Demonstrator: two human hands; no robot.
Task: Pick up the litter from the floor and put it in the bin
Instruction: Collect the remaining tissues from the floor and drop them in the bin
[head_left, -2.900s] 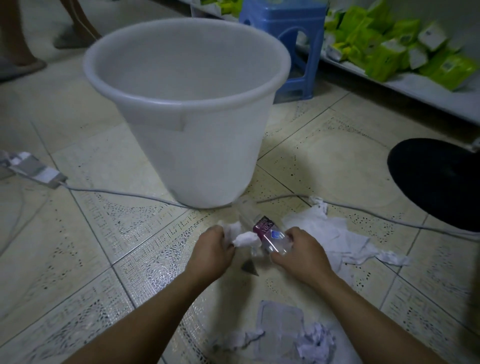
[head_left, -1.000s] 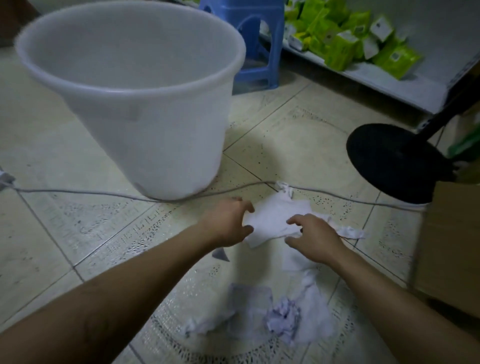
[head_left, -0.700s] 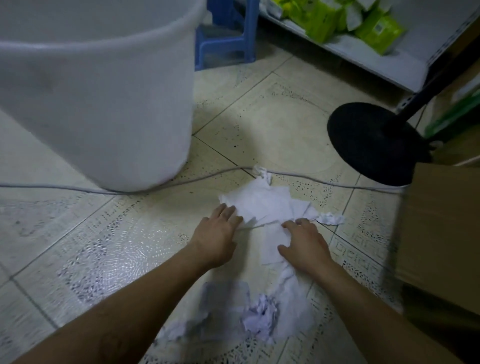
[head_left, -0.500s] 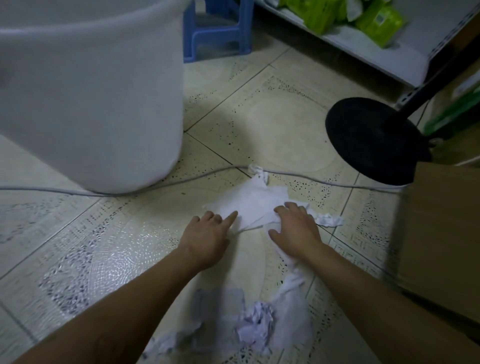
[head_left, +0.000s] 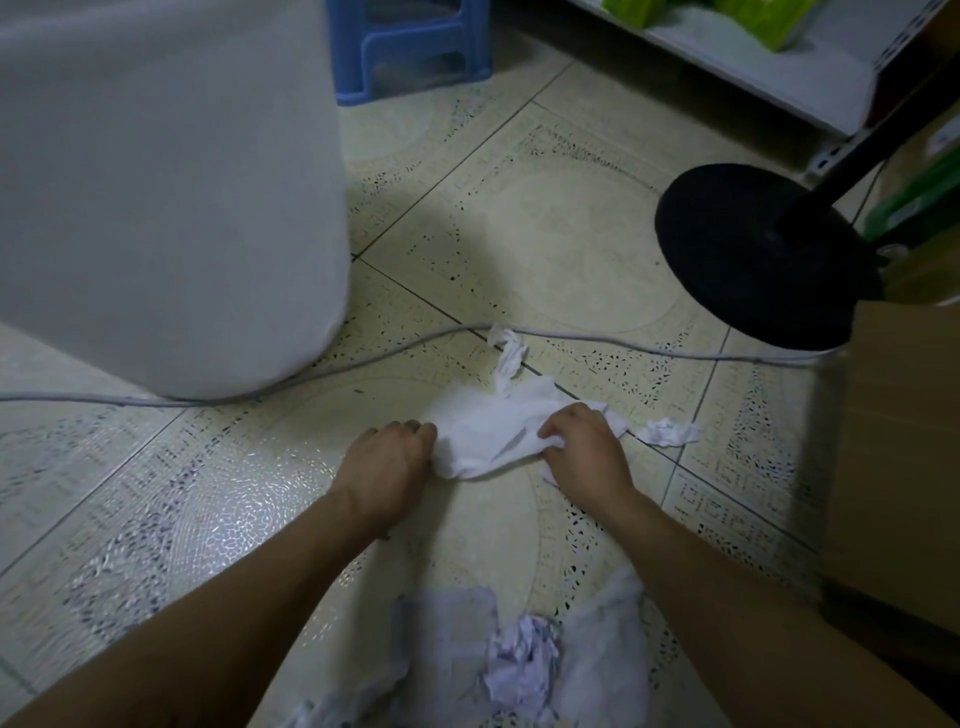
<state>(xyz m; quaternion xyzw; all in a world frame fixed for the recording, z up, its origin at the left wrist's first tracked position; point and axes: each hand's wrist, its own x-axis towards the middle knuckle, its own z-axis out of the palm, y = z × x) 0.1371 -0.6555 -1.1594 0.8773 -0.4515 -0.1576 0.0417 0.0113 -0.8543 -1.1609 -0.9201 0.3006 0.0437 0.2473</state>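
Left hand (head_left: 387, 460), knuckles up and fingers curled under, pressed against the left edge of a crumpled white paper sheet (head_left: 493, 431) lying on the pale patterned floor tiles (head_left: 545, 234); grip on the sheet probable, though fingertips hidden beneath the hand. Right hand (head_left: 584, 449) likewise palm down, fingers bent over the right edge of the same sheet and bunching it. Sheet gathered between both hands, resting on the floor. Twisted white paper scrap (head_left: 508, 353) just beyond the sheet, touching a thin grey cable (head_left: 649, 345) that runs across the tiles. Small white paper wad (head_left: 667, 431) just right of the right hand. Further litter near the bottom edge, between the forearms: flat pale sheets (head_left: 447, 639) and a crumpled lilac-white paper ball (head_left: 524, 660). Large white plastic bin (head_left: 166, 197) upright at upper left, its base over the cable, near the sheet. Blue plastic stool (head_left: 410, 47) behind the bin. Round black stand base (head_left: 753, 254) at right, with a brown cardboard box (head_left: 898, 441) beside it. White shelf (head_left: 753, 57) with green packets (head_left: 763, 21) at top right.
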